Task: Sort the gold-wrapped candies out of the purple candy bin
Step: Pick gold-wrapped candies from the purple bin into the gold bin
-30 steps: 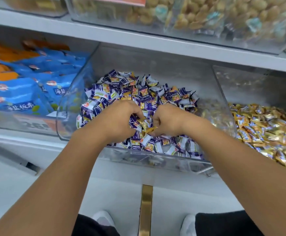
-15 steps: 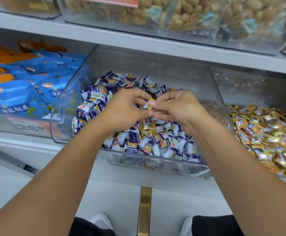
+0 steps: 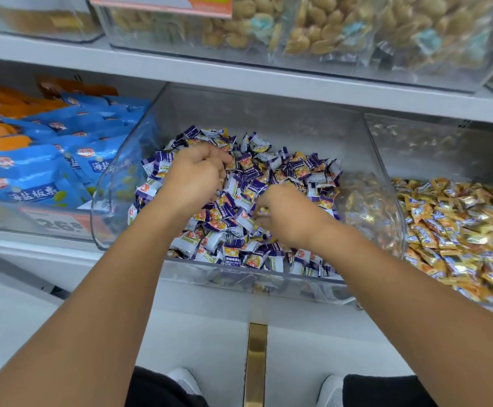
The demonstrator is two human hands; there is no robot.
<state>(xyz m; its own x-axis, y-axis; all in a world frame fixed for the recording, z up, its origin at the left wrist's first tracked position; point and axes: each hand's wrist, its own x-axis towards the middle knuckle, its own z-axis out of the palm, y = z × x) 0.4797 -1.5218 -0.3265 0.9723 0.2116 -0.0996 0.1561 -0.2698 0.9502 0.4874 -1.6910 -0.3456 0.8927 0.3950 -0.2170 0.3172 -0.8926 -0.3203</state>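
Gold-wrapped candies buried among purple; left hand, right hand curled in bin, grasp unclear; best spread pile gently.

Right hand fingertips buried in candies — blurred.

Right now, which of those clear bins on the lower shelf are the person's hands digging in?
The middle bin, heaped with purple-and-white candies. Both the left hand and right hand are in it; the bin to its right holds gold-wrapped candies and is untouched.
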